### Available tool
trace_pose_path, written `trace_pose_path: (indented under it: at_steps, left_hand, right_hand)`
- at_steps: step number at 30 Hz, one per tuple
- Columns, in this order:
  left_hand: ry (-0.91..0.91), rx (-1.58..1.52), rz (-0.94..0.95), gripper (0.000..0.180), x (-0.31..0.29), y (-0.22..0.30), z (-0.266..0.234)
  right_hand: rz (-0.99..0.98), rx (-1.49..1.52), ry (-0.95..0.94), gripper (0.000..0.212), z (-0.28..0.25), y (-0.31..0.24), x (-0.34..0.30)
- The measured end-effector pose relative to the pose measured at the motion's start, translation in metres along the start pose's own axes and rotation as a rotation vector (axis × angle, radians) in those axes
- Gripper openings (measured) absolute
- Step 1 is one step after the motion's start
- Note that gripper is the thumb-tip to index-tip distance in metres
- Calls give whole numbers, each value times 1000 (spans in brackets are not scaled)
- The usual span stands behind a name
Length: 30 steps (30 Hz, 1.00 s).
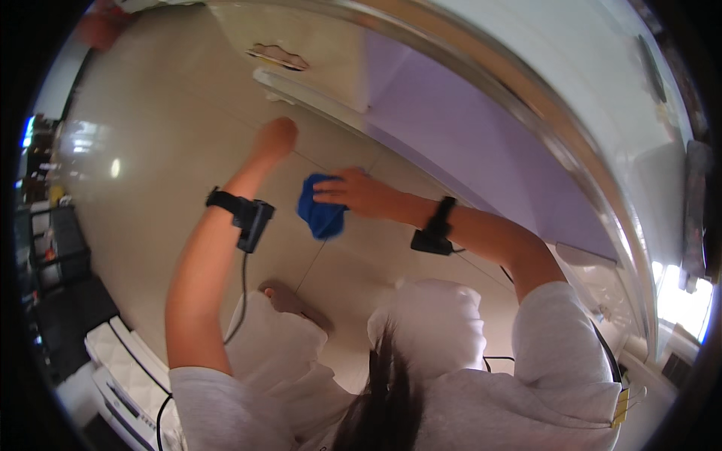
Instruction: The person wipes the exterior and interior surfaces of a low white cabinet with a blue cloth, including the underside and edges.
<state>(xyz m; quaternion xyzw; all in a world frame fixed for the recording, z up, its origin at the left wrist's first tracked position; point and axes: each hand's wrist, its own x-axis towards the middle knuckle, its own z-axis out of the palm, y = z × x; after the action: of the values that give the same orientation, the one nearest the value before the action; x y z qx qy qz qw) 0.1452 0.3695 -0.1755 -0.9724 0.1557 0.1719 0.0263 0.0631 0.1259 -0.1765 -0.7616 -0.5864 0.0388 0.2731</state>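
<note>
My right hand (359,192) grips a crumpled blue cloth (322,216), its fingers laid over the cloth's upper part. The cloth hangs in loose folds above the tiled floor. Farther out and to the left, my left hand (277,138) is a rounded, slightly blurred shape whose fingers are hidden. Nothing shows in or under it, and it is apart from the cloth. Black bands with small boxes sit on both wrists: the left box (253,223) trails a cable toward my body, the right box (432,242) has one too.
Beige floor tiles (169,165) spread beneath. A lilac panel (466,135) and a curved metal-edged surface (556,98) run along the right. A pale panel with a wavy-edged opening (278,57) stands ahead. Dark furniture (75,316) and a white quilted item (124,353) are at left. My bare foot (297,304) is below.
</note>
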Motion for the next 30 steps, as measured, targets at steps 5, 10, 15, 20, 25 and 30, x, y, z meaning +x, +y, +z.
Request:
trace_pose_path:
  at_steps: [5, 10, 15, 20, 25, 30]
  left_hand:
    - [340, -1119, -923, 56, 37, 23, -20]
    - [458, -1758, -1154, 67, 96, 13, -27]
    - [89, -2137, -914, 67, 91, 49, -45]
    - [98, -2354, -810, 58, 74, 49, -36]
    - [81, -2513, -565, 53, 72, 52, -7]
    - [-65, -2582, -516, 53, 71, 39, -9]
  right_hand:
    - [732, 43, 685, 47, -137, 2, -107]
    - [1409, -764, 969, 49, -175, 38, -284]
    - [1892, -317, 973, 67, -159, 37, -314]
    - [2012, -557, 657, 65, -149, 60, -248]
    - [1646, -751, 605, 55, -129, 124, -158]
    - [1249, -432, 603, 45, -64, 59, 11]
